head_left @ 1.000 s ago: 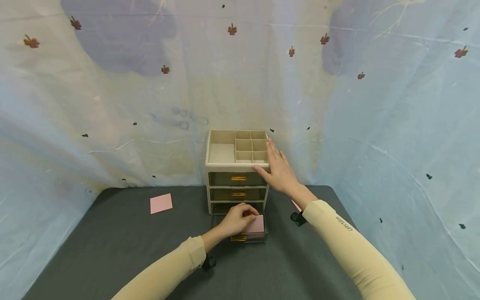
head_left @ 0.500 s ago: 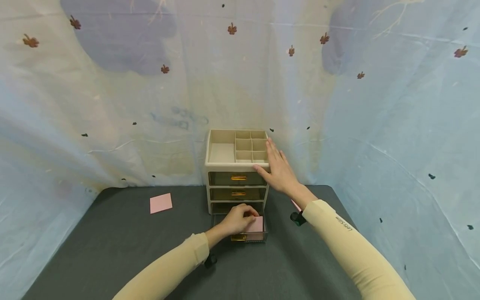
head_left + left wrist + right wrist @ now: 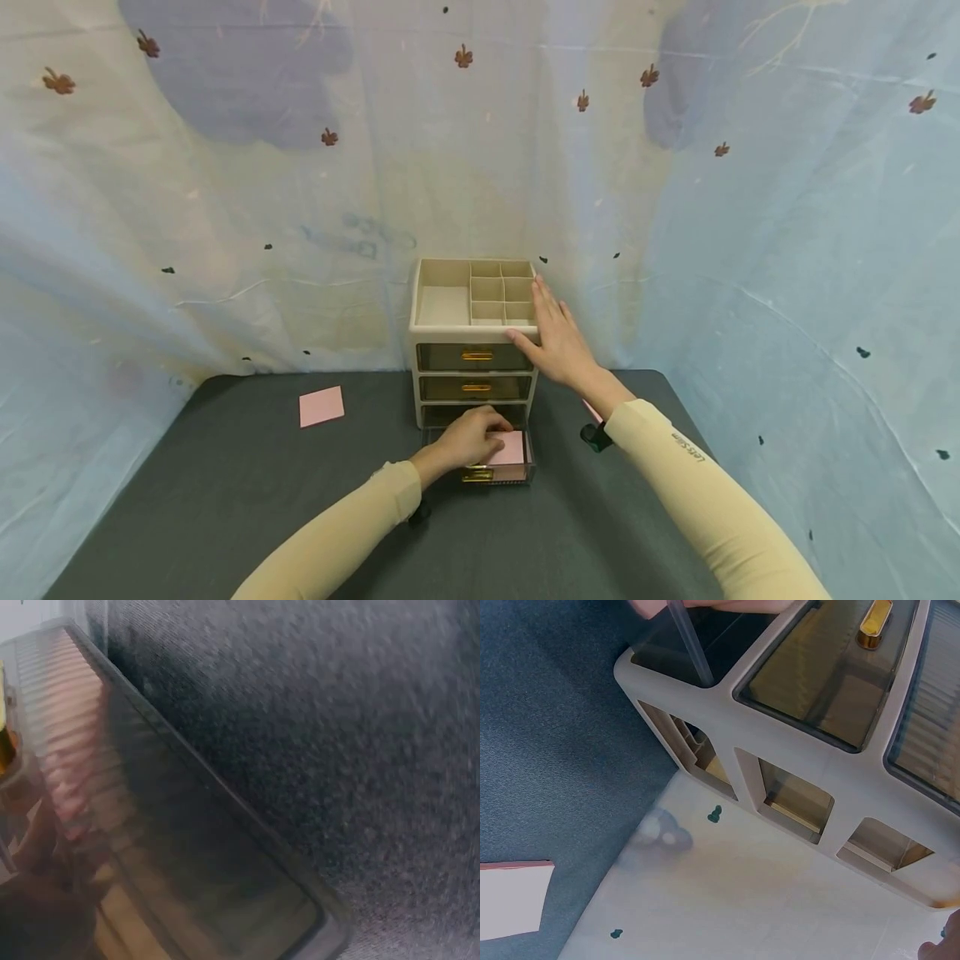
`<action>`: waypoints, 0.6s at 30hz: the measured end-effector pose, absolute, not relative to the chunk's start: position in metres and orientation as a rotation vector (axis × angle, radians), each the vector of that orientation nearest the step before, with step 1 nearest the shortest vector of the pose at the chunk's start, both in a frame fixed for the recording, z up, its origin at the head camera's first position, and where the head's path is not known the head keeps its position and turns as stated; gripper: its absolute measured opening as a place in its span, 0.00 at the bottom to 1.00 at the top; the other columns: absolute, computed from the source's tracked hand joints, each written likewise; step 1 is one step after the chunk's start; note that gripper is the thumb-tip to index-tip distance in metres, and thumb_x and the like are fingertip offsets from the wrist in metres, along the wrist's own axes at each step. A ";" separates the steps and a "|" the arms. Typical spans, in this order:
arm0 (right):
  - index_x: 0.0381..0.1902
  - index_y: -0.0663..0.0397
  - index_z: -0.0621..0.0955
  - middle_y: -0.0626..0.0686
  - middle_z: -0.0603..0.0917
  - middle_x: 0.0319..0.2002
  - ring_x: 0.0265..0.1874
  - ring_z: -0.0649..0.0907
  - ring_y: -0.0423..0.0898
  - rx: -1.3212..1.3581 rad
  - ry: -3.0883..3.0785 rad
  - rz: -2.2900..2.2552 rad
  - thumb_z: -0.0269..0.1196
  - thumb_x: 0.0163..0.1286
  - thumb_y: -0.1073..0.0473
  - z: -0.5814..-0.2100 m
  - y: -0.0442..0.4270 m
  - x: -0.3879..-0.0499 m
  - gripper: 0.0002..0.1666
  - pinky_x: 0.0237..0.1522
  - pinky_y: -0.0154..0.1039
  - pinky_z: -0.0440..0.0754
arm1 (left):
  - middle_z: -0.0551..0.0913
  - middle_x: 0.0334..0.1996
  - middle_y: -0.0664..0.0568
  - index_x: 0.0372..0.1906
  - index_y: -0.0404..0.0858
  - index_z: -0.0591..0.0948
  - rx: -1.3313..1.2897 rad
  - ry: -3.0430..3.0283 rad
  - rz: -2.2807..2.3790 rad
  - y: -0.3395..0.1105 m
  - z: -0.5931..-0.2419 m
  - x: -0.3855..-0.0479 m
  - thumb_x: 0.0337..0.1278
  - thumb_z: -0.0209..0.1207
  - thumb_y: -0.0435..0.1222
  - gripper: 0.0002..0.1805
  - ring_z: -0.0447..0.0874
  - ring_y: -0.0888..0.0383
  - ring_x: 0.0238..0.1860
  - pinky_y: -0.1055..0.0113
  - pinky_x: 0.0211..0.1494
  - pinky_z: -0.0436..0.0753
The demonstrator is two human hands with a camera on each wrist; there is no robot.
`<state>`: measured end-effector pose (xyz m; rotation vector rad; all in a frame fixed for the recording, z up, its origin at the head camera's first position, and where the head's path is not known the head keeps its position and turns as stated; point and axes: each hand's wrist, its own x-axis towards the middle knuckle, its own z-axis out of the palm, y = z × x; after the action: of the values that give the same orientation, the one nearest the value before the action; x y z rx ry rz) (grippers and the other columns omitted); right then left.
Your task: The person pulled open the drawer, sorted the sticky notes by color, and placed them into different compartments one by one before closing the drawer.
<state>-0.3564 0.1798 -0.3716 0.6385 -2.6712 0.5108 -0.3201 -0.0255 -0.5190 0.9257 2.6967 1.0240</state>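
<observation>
A cream desk organizer (image 3: 476, 333) stands near the back of the dark table, its clear bottom drawer (image 3: 513, 474) pulled out. In that drawer lies a pink sticky note pad (image 3: 508, 450), also visible through the ribbed plastic in the left wrist view. My left hand (image 3: 468, 437) reaches into the drawer with curled fingers and holds the pad near its left side; part of the grip is hidden. My right hand (image 3: 558, 342) rests with extended fingers along the organizer's upper right side, thumb at the front rim.
Another pink sticky note pad (image 3: 322, 407) lies left of the organizer. To its right is one more pad (image 3: 514, 900), mostly covered by my right forearm in the head view. The organizer's two upper drawers are closed. A patterned curtain (image 3: 225, 208) hangs behind the table.
My left hand has shifted slightly left and the pink pad in the drawer has moved a little with it. My right hand and the organizer have stayed in place.
</observation>
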 end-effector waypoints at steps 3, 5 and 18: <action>0.84 0.57 0.37 0.53 0.36 0.85 0.84 0.46 0.54 0.638 -2.669 0.509 0.46 0.80 0.27 -0.371 0.180 -0.357 0.58 0.81 0.61 0.47 | 0.85 0.49 0.55 0.55 0.41 0.88 0.943 2.697 0.995 -0.027 -0.520 -0.321 0.66 0.69 0.33 0.14 0.83 0.61 0.46 0.65 0.49 0.84; 0.84 0.57 0.37 0.54 0.36 0.85 0.84 0.46 0.54 0.638 -2.670 0.503 0.46 0.79 0.27 -0.372 0.180 -0.357 0.58 0.81 0.62 0.48 | 0.85 0.49 0.54 0.55 0.40 0.88 0.958 2.690 0.987 -0.028 -0.522 -0.322 0.65 0.70 0.33 0.15 0.84 0.61 0.45 0.65 0.49 0.85; 0.84 0.57 0.36 0.53 0.35 0.85 0.84 0.44 0.52 0.631 -2.681 0.509 0.51 0.80 0.32 -0.370 0.180 -0.356 0.57 0.81 0.61 0.47 | 0.84 0.48 0.52 0.55 0.39 0.88 0.950 2.644 0.959 -0.028 -0.525 -0.327 0.64 0.70 0.33 0.16 0.78 0.66 0.34 0.67 0.44 0.82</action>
<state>-0.3559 0.1795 -0.3705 0.6311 -2.6810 0.5087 -0.3268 -0.0281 -0.5248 0.9504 2.6437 0.9595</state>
